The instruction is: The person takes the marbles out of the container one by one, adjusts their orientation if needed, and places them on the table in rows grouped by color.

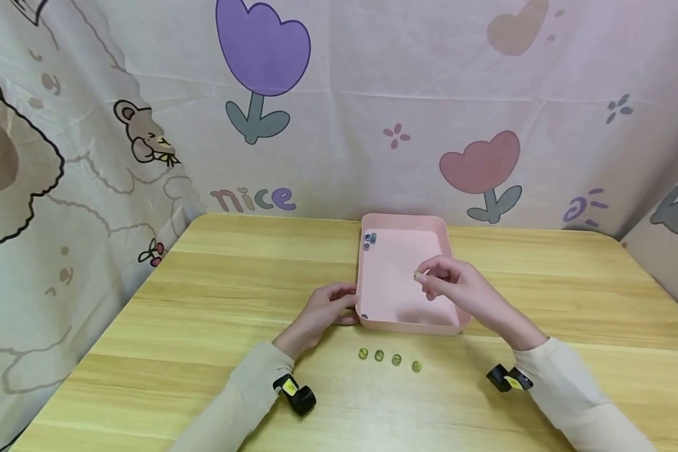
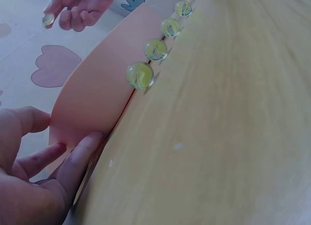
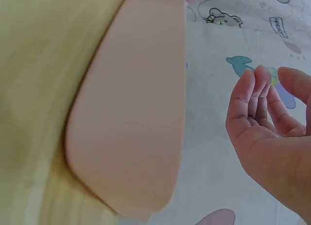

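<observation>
Over the pink tray [image 1: 401,282], my right hand [image 1: 457,285] pinches a yellow-green glass marble [image 1: 417,275] between thumb and fingertip. That same marble [image 3: 274,77] shows partly behind the fingers in the right wrist view. At the tray's near left corner, my left hand [image 1: 324,314] touches the outer wall with its fingers. The left wrist view shows those fingers [image 2: 82,152] against the wall. Several yellow-green marbles [image 1: 397,360] lie in a row on the table in front of the tray. Inside the tray, dark bluish marbles [image 1: 373,238] cluster near the far left corner.
Another dark marble [image 1: 364,316] sits in the tray's near left corner, by my left fingers. The wooden table [image 1: 231,282] runs back to a printed cloth [image 1: 361,157] right behind the tray. Both forearms carry black wrist cameras [image 1: 296,395].
</observation>
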Available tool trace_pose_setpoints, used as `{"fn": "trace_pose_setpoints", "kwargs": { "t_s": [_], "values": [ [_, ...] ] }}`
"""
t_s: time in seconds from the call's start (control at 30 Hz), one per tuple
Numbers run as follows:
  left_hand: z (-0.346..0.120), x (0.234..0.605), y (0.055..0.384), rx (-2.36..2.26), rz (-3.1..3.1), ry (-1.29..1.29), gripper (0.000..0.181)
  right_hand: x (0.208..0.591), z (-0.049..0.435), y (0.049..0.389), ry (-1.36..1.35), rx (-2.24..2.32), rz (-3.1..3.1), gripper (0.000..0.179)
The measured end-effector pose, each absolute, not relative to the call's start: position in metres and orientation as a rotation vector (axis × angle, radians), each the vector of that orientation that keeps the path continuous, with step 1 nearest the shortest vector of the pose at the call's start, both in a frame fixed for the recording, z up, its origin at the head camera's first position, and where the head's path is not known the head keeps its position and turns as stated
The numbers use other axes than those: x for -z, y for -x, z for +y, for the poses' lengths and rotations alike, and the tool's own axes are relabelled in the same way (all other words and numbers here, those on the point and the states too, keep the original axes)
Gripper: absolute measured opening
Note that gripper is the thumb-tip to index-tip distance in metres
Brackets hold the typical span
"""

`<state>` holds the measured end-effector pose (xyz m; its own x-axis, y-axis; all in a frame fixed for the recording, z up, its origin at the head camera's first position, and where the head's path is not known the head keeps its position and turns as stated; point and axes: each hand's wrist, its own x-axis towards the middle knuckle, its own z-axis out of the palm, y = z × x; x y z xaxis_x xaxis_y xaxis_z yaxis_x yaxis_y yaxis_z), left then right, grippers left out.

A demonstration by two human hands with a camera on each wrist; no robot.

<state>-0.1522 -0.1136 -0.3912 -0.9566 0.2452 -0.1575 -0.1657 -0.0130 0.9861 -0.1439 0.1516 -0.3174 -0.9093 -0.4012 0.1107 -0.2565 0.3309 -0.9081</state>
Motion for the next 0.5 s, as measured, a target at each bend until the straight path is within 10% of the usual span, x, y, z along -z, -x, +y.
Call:
{"fn": "trace_pose_setpoints", "kwargs": {
  "t_s": [0.5],
  "values": [
    [-0.113, 0.390, 0.152, -2.039, 1.990, -0.079, 0.036, 0.323, 0.167, 0.119, 0.626, 1.576, 2.474, 0.018]
  ]
}}
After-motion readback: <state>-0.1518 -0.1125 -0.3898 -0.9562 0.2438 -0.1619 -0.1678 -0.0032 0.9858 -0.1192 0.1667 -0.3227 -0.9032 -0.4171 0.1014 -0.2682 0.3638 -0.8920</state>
